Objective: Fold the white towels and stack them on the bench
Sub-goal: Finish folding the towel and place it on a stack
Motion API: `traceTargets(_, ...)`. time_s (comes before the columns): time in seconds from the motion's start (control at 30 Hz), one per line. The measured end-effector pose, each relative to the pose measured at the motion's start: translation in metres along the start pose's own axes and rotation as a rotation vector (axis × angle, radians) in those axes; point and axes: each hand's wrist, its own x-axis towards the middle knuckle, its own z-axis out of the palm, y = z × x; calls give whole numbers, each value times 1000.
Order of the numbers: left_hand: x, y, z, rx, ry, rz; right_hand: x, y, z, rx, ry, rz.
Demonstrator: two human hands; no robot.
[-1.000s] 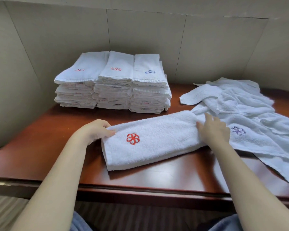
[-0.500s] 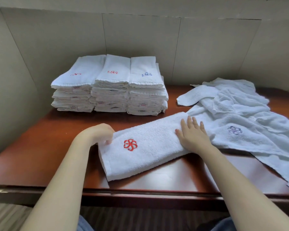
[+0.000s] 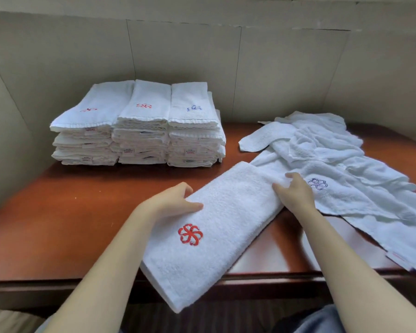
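Your left hand [image 3: 175, 200] and right hand [image 3: 294, 192] each grip an edge of the folded red-logo towel [image 3: 216, 227], which overhangs the table [image 3: 65, 219] edge, in front of the 3 stacks [image 3: 139, 126]. Lift unevenly and the fold slumps open.
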Motion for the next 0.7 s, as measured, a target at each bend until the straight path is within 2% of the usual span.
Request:
traceTargets(0.07, 0, 1, 2, -49, -47, -1, -1, -2, -2, 194, 72, -3)
traceTargets(0.13, -4, -3, -4, -69, -174, -7, 0, -8, -4, 459, 118, 18)
traceTargets(0.23, -12, -7, -9, -88, -306, -31, -4, -20, -3, 772, 87, 32)
traceTargets(0.3, -13, -8, -8, -56, -291, -70, -8, -25, 4, 737, -14, 60)
traceTargets(0.37, -10, -6, -4, -56, -218, -83, -13, -27, 13, 532, -115, 109)
traceTargets(0.4, -6, -4, -1, -77, -153, -68, -16, -28, 17, 466, -114, 143)
traceTargets(0.47, 1, 3, 9, -125, 0, 5, -21, -32, 23, 501, -65, 237)
traceTargets(0.5, 4, 8, 14, -185, 53, 22, -23, -34, 26, 554, -60, 286)
traceTargets(0.57, 7, 16, 23, -412, 57, -8, -24, -35, 28, 624, -104, 329)
traceTargets(0.7, 5, 24, 27, -840, -21, -19, -29, -37, 24, 723, -245, 252)
